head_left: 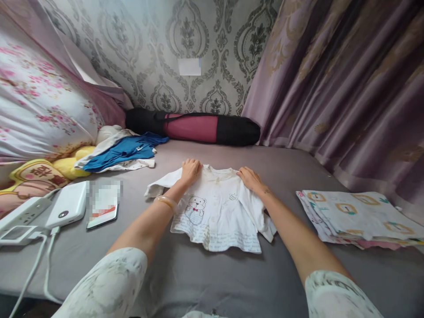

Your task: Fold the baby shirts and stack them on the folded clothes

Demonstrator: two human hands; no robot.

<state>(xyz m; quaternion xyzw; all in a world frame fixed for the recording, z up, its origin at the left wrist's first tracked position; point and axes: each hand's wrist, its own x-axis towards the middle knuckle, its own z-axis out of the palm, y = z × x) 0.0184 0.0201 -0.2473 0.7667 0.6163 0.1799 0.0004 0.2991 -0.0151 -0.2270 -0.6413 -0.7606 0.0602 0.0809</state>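
Observation:
A small white baby shirt (217,212) lies spread on the grey bed sheet, with a bear drawing, a little bee drawing and rows of print along its hem. Its left-side sleeve reaches out to the side, and the other sleeve hangs down under my right forearm. At the left shoulder, beside the collar, my left hand (191,171) has its fingers closed on the cloth. My right hand (251,179) grips the opposite shoulder the same way. Both sets of fingertips are partly hidden by the hands.
A stack of folded printed cloths (361,214) lies on the right. Leftward are a blue garment (124,152), a phone (104,205), a white power bank (68,205), a power strip (24,214) and cables. A black and red long bag (192,128) rests against the wall.

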